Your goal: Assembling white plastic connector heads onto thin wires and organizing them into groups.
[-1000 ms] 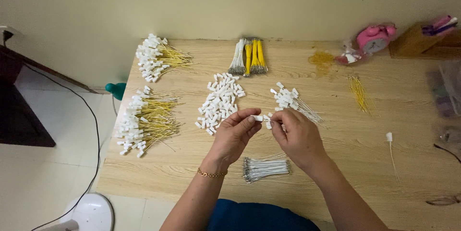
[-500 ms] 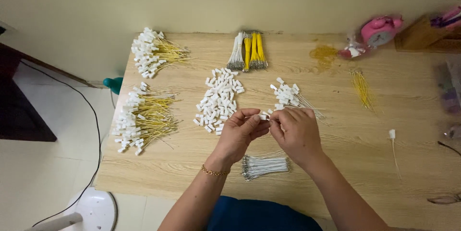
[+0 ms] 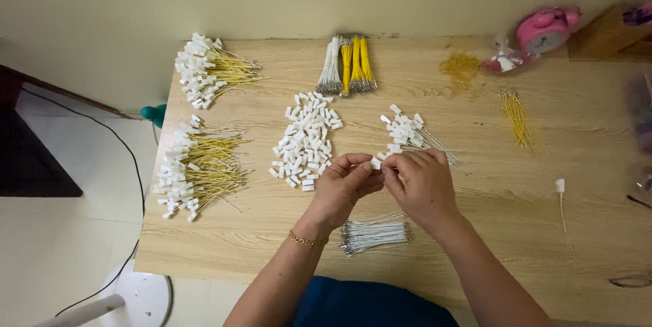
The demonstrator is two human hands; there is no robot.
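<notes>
My left hand (image 3: 341, 188) and my right hand (image 3: 422, 184) meet above the middle of the wooden table (image 3: 272, 232). Between their fingertips they pinch a small white plastic connector (image 3: 375, 162); a thin wire in the right hand is too fine to make out. Just beyond the left hand lies a pile of loose white connectors (image 3: 305, 138). A small heap of white connectors with white wires (image 3: 407, 131) lies beyond the right hand. A bundle of white wires (image 3: 373, 234) rests on the table under my wrists.
Two heaps of yellow-wired connectors (image 3: 197, 167) (image 3: 207, 69) lie at the table's left. Bundles of white and yellow wires (image 3: 348, 65) sit at the back, loose yellow wires (image 3: 516, 118) to the right, a single wired connector (image 3: 561, 191) near the right edge, a pink clock (image 3: 543, 28) in the back corner.
Both hands stay together at the same spot, fingers working the small connector. The view has shifted slightly; nothing on the table has moved.
</notes>
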